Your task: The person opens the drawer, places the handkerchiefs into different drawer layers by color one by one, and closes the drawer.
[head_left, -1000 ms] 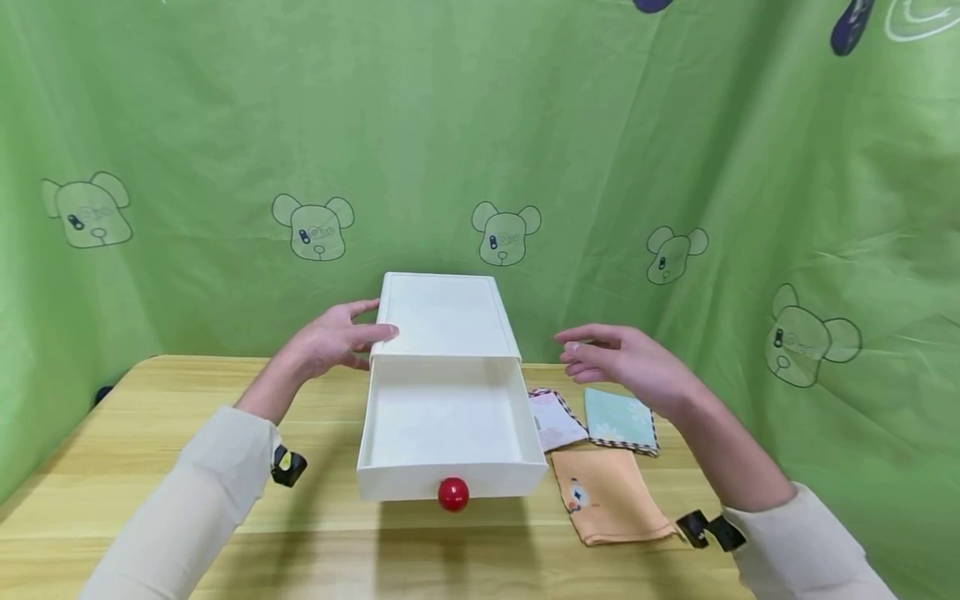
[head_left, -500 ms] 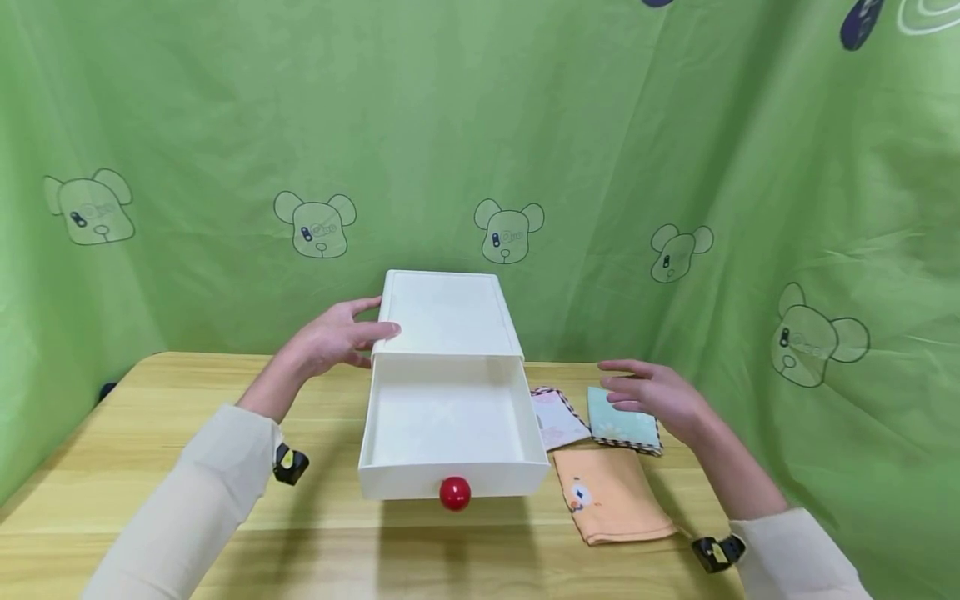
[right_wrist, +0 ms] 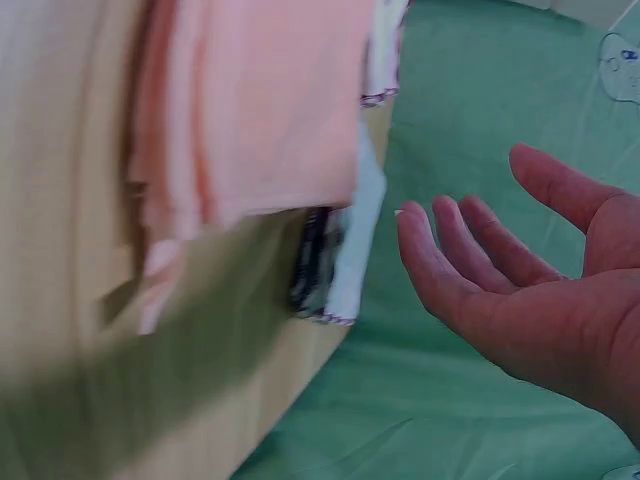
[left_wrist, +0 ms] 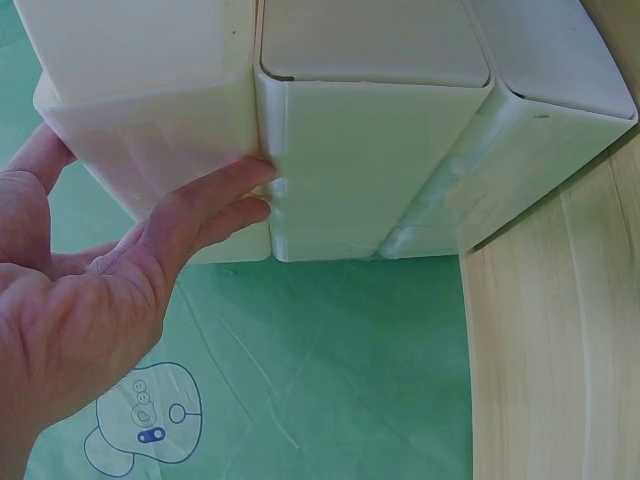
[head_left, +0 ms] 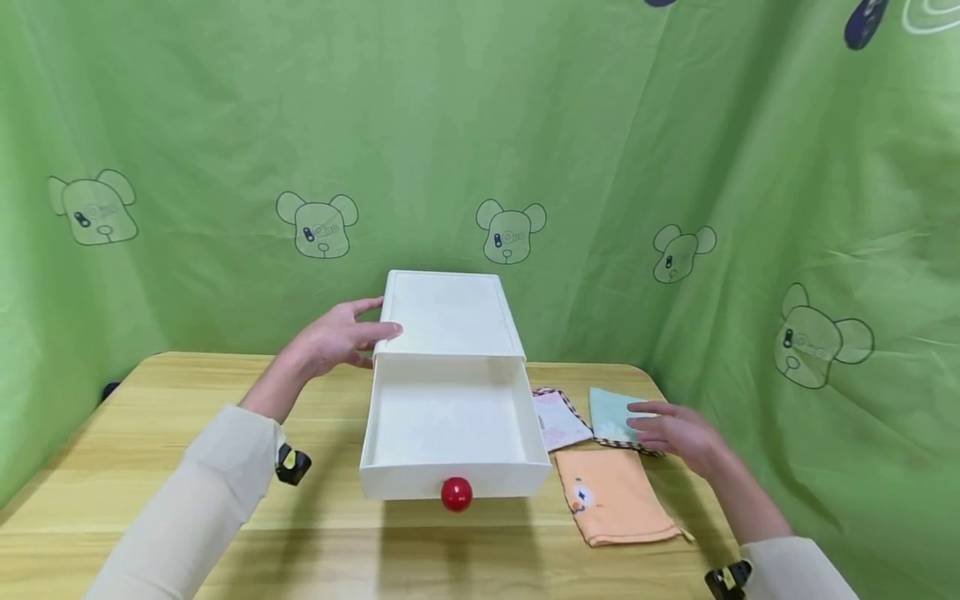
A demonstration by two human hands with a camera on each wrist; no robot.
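A white drawer unit (head_left: 450, 312) stands on the table, its top drawer (head_left: 401, 482) pulled out by a red knob-bearing front. In the head view nothing lies inside that drawer. My left hand (head_left: 330, 340) rests against the unit's upper left side, thumb on the top and fingers spread along the side wall (left_wrist: 170, 150). My right hand (head_left: 682, 433) hovers above a teal handkerchief (head_left: 609, 408), palm and loosely extended fingers holding nothing. Beside that lie a pale pink-white handkerchief (head_left: 558, 423) with checked edging and an orange handkerchief (head_left: 618, 500).
Beneath the top drawer are two more white drawer tiers (left_wrist: 370, 170), seen in the left wrist view. The red knob (head_left: 456, 494) sticks out toward the front. A green curtain (head_left: 420, 125) hangs behind and beside the wooden table (head_left: 187, 475).
My right hand has moved right and down, from beside the drawer unit to over the teal handkerchief. The left hand has stayed on the unit.
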